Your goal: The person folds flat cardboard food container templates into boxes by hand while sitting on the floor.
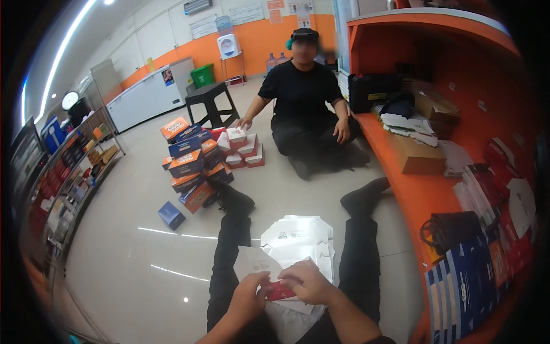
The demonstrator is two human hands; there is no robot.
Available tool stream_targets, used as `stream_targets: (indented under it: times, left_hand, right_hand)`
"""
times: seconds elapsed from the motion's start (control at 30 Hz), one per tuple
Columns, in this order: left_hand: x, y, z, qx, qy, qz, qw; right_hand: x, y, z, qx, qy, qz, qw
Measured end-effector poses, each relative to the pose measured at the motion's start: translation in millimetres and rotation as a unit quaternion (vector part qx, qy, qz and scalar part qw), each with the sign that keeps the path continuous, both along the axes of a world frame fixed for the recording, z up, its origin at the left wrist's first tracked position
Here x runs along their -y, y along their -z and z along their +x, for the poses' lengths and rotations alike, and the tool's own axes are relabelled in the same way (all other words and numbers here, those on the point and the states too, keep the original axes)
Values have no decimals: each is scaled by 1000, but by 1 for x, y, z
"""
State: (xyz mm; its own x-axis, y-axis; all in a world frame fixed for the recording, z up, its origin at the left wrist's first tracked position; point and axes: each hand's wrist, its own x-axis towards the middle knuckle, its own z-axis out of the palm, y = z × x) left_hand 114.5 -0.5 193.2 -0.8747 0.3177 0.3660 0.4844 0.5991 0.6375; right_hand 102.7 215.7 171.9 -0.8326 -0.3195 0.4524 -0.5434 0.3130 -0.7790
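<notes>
Low between my legs, a partly folded red-and-white carton is held in both hands. My left hand pinches its left side, below a raised white flap. My right hand grips the right side, its fingers bent over the red panel. Just beyond the hands, a stack of flat white carton blanks lies on the floor. Clear plastic wrap shows beneath the carton, partly hidden by my arms.
Folded orange and blue boxes and red-and-white boxes are piled ahead left, with one blue box apart. A person sits opposite, a hand on the pile. An orange shelf stands right, a metal rack left.
</notes>
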Motion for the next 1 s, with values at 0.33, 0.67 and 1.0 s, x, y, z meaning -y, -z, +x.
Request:
stream_targets:
  times: [0.33,0.67,1.0]
  left_hand:
    - [27,25,11,112,-24,118,986]
    - [23,16,11,80,-36,78,993]
    - [5,14,14,17,18,65,998]
  right_hand:
    - [5,11,2,-2,11,86,996]
    - [28,10,5,-56,-27,92,994]
    - [14,-18,34,-21,20,199,980]
